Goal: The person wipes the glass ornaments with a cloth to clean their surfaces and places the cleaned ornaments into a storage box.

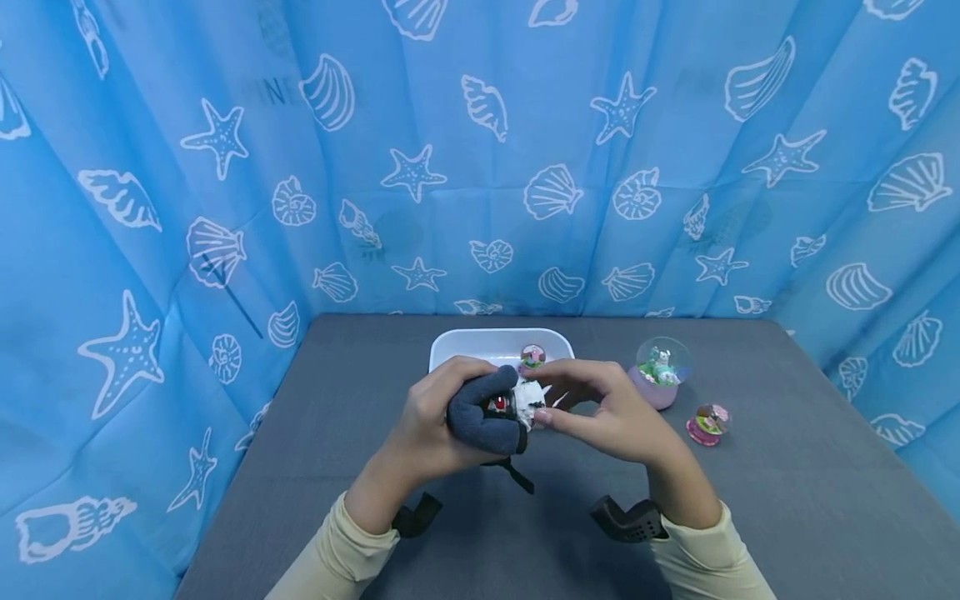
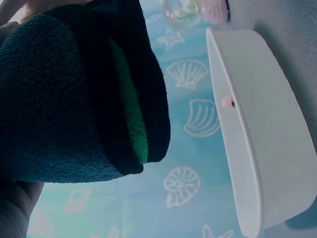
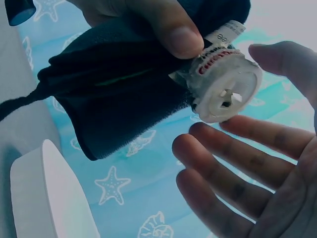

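My left hand [image 1: 438, 417] grips a dark blue towelling cloth [image 1: 476, 417] with black edging and a thin strap. In the left wrist view the cloth [image 2: 54, 99] shows a green inner layer. The cloth wraps a small snow globe [image 1: 531, 400], whose round white base [image 3: 230, 96] with red lettering sticks out to the right; its ball is mostly hidden. The left thumb presses the cloth near the base in the right wrist view. Around the base my right hand [image 1: 611, 412] spreads its thumb and relaxed fingers; contact is hard to tell.
Behind the hands a white tray [image 1: 468, 337] holds another small snow globe [image 1: 532, 357]. To the right on the grey tabletop [image 1: 780, 467] stand a larger globe with a purple base [image 1: 656, 387] and a small pink-based one [image 1: 705, 427]. A blue shell-patterned curtain [image 1: 517, 250] encloses the table.
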`<move>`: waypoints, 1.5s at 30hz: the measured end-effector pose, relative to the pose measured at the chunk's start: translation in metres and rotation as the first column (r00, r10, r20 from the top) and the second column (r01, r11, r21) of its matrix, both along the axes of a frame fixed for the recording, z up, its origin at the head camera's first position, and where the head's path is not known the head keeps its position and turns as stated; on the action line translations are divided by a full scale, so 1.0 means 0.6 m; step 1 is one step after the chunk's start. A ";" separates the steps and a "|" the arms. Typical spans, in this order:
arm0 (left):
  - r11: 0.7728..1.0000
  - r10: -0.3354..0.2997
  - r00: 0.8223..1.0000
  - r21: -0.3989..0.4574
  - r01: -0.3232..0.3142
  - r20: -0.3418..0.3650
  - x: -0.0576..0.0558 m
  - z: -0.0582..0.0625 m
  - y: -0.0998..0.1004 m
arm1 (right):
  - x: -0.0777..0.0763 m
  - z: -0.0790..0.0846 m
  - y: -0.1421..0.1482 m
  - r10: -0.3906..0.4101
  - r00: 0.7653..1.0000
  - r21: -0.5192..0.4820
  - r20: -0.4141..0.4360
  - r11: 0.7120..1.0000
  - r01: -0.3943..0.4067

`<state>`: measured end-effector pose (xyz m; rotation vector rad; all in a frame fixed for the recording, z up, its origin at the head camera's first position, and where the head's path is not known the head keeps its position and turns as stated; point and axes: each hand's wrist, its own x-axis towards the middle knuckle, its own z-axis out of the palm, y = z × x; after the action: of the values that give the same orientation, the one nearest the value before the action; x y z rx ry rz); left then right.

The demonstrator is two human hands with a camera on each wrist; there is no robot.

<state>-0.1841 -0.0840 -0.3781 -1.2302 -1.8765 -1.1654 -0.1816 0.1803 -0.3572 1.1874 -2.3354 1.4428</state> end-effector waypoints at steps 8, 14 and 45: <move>1.000 -0.011 1.000 0.014 0.011 0.001 -0.003 0.000 -0.002 | 0.001 0.001 0.002 0.072 0.997 -0.049 -0.012 0.996 -0.073; 0.999 -0.011 1.000 0.031 0.011 -0.013 -0.005 -0.002 0.000 | 0.001 0.002 -0.002 0.092 0.994 -0.080 -0.050 0.992 -0.096; 1.000 0.005 1.000 0.008 -0.005 -0.029 -0.004 0.001 -0.002 | 0.004 0.006 0.001 -0.057 0.998 0.017 0.022 0.998 0.057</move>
<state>-0.1863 -0.0852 -0.3775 -1.2313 -1.8507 -1.1452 -0.1790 0.1811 -0.3535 1.1052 -2.3800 1.4277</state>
